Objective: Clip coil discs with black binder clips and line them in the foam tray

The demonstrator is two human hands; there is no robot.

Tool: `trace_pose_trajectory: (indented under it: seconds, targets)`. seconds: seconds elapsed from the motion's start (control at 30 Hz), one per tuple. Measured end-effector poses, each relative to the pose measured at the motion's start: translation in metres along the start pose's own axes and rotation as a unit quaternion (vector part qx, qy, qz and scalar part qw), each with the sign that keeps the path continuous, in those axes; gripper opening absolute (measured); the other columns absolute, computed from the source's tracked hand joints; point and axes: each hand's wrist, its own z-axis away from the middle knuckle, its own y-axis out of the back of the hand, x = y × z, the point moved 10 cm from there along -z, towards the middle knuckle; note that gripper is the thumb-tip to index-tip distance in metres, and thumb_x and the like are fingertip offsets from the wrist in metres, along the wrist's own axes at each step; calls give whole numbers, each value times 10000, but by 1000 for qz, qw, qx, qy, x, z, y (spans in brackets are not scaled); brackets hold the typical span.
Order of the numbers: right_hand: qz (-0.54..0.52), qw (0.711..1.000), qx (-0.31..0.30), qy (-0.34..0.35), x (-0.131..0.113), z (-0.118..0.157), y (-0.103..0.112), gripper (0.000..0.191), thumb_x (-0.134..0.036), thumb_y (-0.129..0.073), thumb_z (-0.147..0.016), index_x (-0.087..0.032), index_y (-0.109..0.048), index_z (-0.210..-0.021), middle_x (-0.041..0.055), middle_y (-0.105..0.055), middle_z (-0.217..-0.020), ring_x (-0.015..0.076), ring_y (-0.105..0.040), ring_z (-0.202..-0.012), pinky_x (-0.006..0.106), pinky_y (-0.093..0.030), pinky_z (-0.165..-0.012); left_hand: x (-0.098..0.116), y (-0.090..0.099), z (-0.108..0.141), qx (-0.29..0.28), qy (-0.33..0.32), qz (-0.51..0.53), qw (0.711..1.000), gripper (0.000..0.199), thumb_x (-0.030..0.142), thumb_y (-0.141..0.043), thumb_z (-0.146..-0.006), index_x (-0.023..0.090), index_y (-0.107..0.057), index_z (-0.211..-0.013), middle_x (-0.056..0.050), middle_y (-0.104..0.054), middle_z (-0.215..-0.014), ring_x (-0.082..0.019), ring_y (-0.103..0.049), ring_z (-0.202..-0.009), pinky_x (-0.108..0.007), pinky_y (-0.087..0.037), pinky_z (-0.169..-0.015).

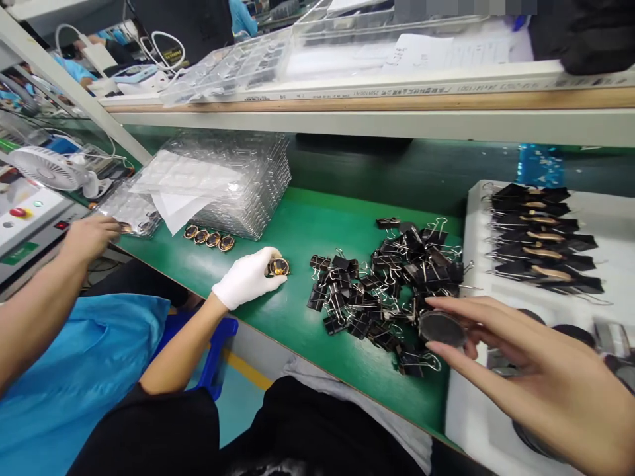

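My left hand (248,277), in a white glove, rests on the green tabletop with its fingers around a small round part (280,267) that has a copper-coloured rim and a dark middle. Between thumb and fingers, my right hand (536,370) pinches a dark grey round disc (441,328) above the edge of the white foam tray (459,396). A heap of black binder clips (381,277) lies between my two hands. More dark discs (573,334) sit in the tray, partly hidden behind my right hand.
Several similar round parts (213,239) stand in a row by stacked clear plastic trays (243,192). Binder clips clamped on thin pieces (546,248) lie across the foam tray. A co-worker's hand (92,238) is at left. A shelf edge (347,122) spans overhead.
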Motion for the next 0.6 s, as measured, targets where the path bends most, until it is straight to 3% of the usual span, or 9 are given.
trace_pose_trajectory:
  seconds: [0.1, 0.23, 0.37, 0.43, 0.5, 0.6]
  targets:
    - [-52, 998, 15, -26, -1, -5, -3, 247, -478, -717, -898, -484, -723, -1145, 33, -743, -1037, 260, -684, -734, 438, -607, -606, 7, -4, -4, -14, 15, 31, 999, 414, 434, -644, -879, 263, -557, -1247, -31, -747, -1116, -255, -728, -941, -357, -530, -826]
    - [-157, 984, 6, -82, 0, -10, -11, 217, -472, -739, -887, -395, -776, -1087, 52, -754, -1061, 219, -701, -709, 394, -657, -630, 12, 1, -14, -22, 27, 139, 990, 243, 445, -544, -939, 241, -618, -1048, -11, -777, -970, -198, -723, -861, -308, -547, -785]
    - [-234, 964, -5, -124, -4, -14, -20, 266, -442, -765, -868, -356, -756, -1119, 49, -772, -1012, 232, -743, -820, 381, -678, -692, 18, 46, -18, 131, 60, 215, 966, 261, 425, -566, -935, 202, -633, -1055, -44, -783, -996, -164, -732, -842, -275, -570, -791]
    - [-279, 951, 11, -134, -7, -18, -22, 306, -408, -818, -822, -337, -733, -1107, 40, -773, -945, 231, -748, -830, 378, -677, -711, 46, 56, -21, 143, 32, 256, 956, 292, 416, -565, -945, 195, -627, -1125, -50, -777, -1014, -127, -703, -681, -257, -561, -672]
    - [-315, 939, 37, -136, -9, -24, -21, 309, -382, -863, -778, -306, -719, -1041, 38, -764, -913, 222, -739, -802, 367, -665, -701, 94, 52, -26, 83, -32, 278, 956, 295, 423, -561, -960, 205, -629, -1147, -31, -777, -982, -103, -658, -573, -256, -550, -624]
    - [-344, 927, 71, -132, -9, -31, -20, 317, -361, -892, -743, -266, -699, -977, 40, -734, -931, 188, -708, -743, 341, -638, -663, 162, 42, -30, 7, -116, 258, 959, 240, 404, -550, -976, 230, -651, -1108, 20, -769, -901, -96, -656, -568, -251, -549, -652]
